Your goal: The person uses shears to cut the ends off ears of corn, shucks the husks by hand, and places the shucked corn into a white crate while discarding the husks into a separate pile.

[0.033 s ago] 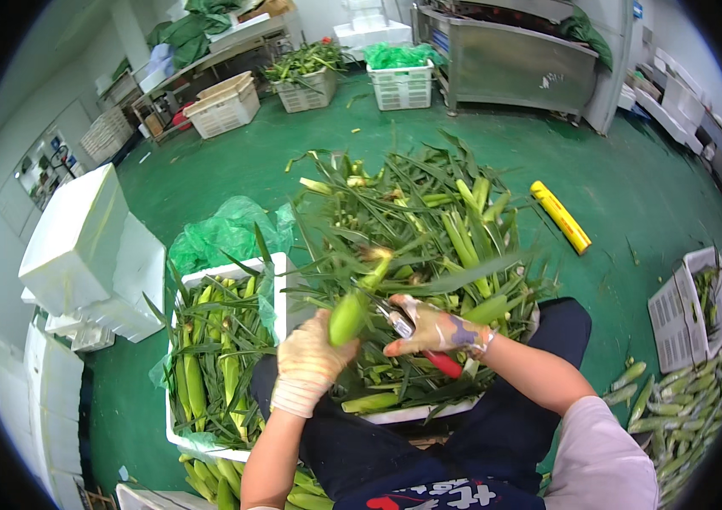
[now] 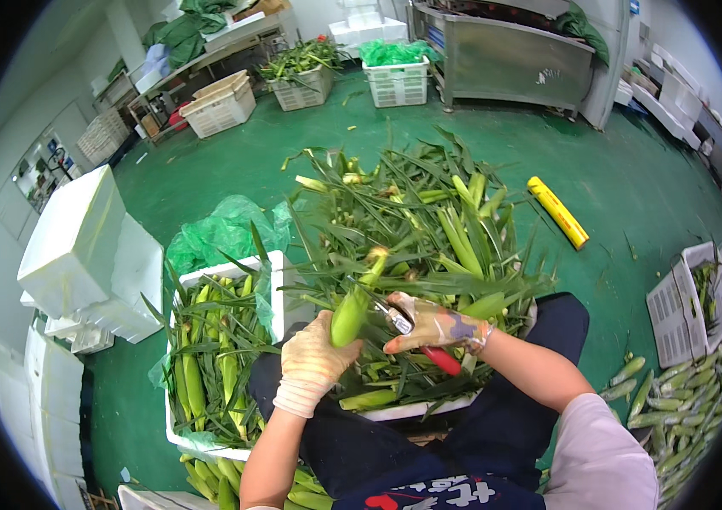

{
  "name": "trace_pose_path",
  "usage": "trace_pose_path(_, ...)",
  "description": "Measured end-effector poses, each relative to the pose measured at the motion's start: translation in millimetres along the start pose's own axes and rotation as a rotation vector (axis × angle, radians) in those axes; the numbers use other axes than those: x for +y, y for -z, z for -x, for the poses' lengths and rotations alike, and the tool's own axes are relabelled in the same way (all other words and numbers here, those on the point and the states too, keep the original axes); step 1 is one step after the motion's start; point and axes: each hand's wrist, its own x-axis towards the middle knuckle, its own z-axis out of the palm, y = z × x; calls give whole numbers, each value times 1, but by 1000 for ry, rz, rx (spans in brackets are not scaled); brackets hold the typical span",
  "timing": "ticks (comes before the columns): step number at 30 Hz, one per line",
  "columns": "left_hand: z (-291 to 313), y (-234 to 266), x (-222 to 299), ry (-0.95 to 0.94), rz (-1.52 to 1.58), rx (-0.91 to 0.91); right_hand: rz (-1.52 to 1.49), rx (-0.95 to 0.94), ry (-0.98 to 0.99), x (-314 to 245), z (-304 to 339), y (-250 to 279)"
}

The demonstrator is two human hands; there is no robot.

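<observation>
My left hand [image 2: 314,355], in a striped pale glove, is closed round the lower part of a green corn ear [image 2: 347,320] in its husk. The ear tilts upward, its cut-looking stalk end pointing away from me. My right hand [image 2: 439,326], in a stained glove, grips red-handled pruning shears [image 2: 442,360]; their metal part lies just right of the ear, and the blades are partly hidden. Below both hands, a heap of corn leaves and husks [image 2: 412,221] fills and spills over a white box between my legs. Left of it, a white foam box [image 2: 279,297] holds unhusked ears.
Wrapped corn ears [image 2: 688,399] lie piled on the floor at the right, beside a white crate [image 2: 676,310]. A yellow tube [image 2: 557,212] lies beyond the leaves. Foam boxes [image 2: 80,246] stand at the left. Crates [image 2: 399,89] and a steel bench [image 2: 514,68] line the back.
The background sits slightly higher and further left in the picture. Both hands keep almost the same place, and the corn ear looks less blurred.
</observation>
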Motion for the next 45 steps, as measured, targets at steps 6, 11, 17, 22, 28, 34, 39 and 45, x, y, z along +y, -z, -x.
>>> trace_pose_path(6,3,-27,-33,-119,835,67,-726,4,-191,25,48,-16)
trace_pose_path(11,17,-38,-22,-68,1506,-593,-750,-260,33,13,71,-33)
trace_pose_path(17,58,-48,-38,97,1600,-557,-858,-56,-202,2,69,-44)
trace_pose_path(22,238,-61,-204,557,694,22,350,296,-201,3,50,-27)
trace_pose_path(28,407,-77,-269,1045,-130,-400,648,696,-477,96,5,18)
trace_pose_path(34,158,-43,-317,838,148,645,948,263,-147,174,-1,-83)
trace_pose_path(39,14,-63,-357,792,133,10,904,257,-218,156,-8,-70)
trace_pose_path(45,25,-41,-338,561,809,299,826,497,-157,19,23,-33)
